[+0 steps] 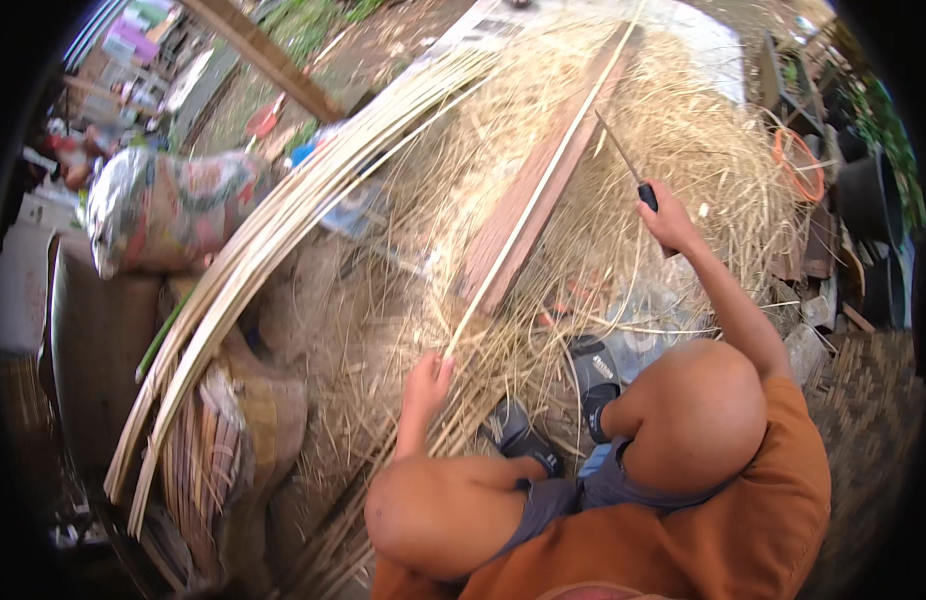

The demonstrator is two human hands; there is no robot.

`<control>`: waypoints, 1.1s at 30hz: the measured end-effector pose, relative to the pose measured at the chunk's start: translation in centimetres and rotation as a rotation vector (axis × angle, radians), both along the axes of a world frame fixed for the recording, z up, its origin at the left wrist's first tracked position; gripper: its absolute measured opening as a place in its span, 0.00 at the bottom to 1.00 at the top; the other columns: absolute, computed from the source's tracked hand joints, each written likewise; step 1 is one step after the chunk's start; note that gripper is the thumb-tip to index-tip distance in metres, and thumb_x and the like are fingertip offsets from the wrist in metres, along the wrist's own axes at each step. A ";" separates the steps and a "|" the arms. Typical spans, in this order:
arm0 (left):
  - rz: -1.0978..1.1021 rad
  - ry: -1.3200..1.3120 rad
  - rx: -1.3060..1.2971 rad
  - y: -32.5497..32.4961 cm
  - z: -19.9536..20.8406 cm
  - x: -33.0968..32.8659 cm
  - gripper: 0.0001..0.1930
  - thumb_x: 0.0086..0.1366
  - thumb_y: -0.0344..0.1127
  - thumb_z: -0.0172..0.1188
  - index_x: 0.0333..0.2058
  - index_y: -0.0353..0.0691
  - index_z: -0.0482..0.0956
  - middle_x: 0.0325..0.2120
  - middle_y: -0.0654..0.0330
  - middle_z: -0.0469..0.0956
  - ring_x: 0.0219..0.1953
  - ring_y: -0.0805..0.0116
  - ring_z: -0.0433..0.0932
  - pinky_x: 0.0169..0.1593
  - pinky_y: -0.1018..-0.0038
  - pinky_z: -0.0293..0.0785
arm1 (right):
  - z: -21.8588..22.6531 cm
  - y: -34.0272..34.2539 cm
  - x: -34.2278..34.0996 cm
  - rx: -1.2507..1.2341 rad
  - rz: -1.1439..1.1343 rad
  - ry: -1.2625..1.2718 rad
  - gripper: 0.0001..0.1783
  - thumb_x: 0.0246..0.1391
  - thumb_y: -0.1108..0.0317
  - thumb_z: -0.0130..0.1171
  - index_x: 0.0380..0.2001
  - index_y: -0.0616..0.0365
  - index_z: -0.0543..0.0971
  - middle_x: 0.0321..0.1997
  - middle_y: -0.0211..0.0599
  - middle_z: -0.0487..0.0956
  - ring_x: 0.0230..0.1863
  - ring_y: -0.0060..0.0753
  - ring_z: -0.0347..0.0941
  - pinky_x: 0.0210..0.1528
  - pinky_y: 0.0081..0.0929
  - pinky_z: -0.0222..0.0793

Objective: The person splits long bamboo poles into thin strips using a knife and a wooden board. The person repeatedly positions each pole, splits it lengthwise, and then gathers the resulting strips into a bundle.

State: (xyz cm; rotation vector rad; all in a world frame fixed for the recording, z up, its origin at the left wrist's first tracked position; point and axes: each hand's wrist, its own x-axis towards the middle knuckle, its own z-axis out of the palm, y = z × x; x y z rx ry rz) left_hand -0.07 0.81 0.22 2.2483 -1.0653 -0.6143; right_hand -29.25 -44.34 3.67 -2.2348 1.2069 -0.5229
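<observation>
My left hand (424,392) is closed on the near end of a long, thin, pale strip (525,215) that looks like split bamboo. The strip runs away from me along a reddish-brown wooden plank (507,220) and past its far end. In my right hand (668,220) is a knife (621,150), gripped by its black handle. Its narrow blade points up and to the left, right of the plank and apart from the strip.
Curly pale shavings (683,130) heap around the plank. A bundle of long strips (283,200) arches along the left, beside a filled sack (183,195). Black buckets (868,200) and an orange ring (798,165) stand at the right. A wooden post (268,60) slants in at upper left.
</observation>
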 end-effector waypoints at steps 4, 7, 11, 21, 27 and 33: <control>-0.069 -0.117 0.168 -1.8 -1.2 -0.1 0.21 0.75 0.49 0.47 0.34 0.34 0.73 0.24 0.37 0.78 0.30 0.32 0.77 0.36 0.46 0.72 | 1.0 6.1 3.8 0.276 0.167 0.214 0.24 0.64 0.58 0.53 0.58 0.60 0.72 0.49 0.58 0.81 0.50 0.59 0.78 0.52 0.47 0.74; -0.113 -0.200 0.295 -0.7 -1.3 0.0 0.24 0.78 0.50 0.38 0.36 0.35 0.72 0.23 0.36 0.78 0.30 0.31 0.78 0.38 0.42 0.72 | -3.2 17.1 6.4 0.150 0.707 0.172 0.27 0.65 0.49 0.53 0.60 0.55 0.73 0.52 0.51 0.80 0.52 0.57 0.77 0.57 0.49 0.72; -0.159 -0.190 0.302 0.2 -0.8 0.3 0.23 0.78 0.49 0.37 0.37 0.35 0.73 0.22 0.36 0.77 0.29 0.32 0.78 0.38 0.42 0.73 | -5.0 20.3 7.1 0.015 0.727 0.270 0.25 0.67 0.49 0.50 0.59 0.53 0.74 0.49 0.48 0.80 0.51 0.52 0.78 0.54 0.48 0.74; -0.106 -0.322 0.360 -0.3 0.2 -0.6 0.20 0.76 0.48 0.43 0.36 0.37 0.74 0.23 0.39 0.80 0.29 0.37 0.81 0.34 0.45 0.75 | -5.7 6.7 6.9 0.073 0.311 0.187 0.24 0.66 0.50 0.53 0.61 0.46 0.73 0.42 0.54 0.83 0.48 0.53 0.80 0.51 0.50 0.76; 0.122 -0.297 0.726 17.4 3.0 0.3 0.19 0.73 0.50 0.51 0.38 0.37 0.76 0.29 0.44 0.80 0.32 0.39 0.81 0.36 0.48 0.76 | -8.3 0.6 4.0 -0.009 0.107 0.109 0.23 0.68 0.51 0.49 0.60 0.51 0.73 0.43 0.54 0.82 0.47 0.53 0.81 0.51 0.49 0.76; -0.025 -0.422 0.146 10.3 3.3 -1.1 0.20 0.70 0.52 0.56 0.37 0.37 0.72 0.27 0.44 0.80 0.31 0.38 0.79 0.37 0.48 0.74 | -2.5 6.9 7.0 0.268 0.176 0.222 0.26 0.69 0.51 0.48 0.64 0.49 0.71 0.36 0.52 0.83 0.39 0.55 0.81 0.45 0.49 0.76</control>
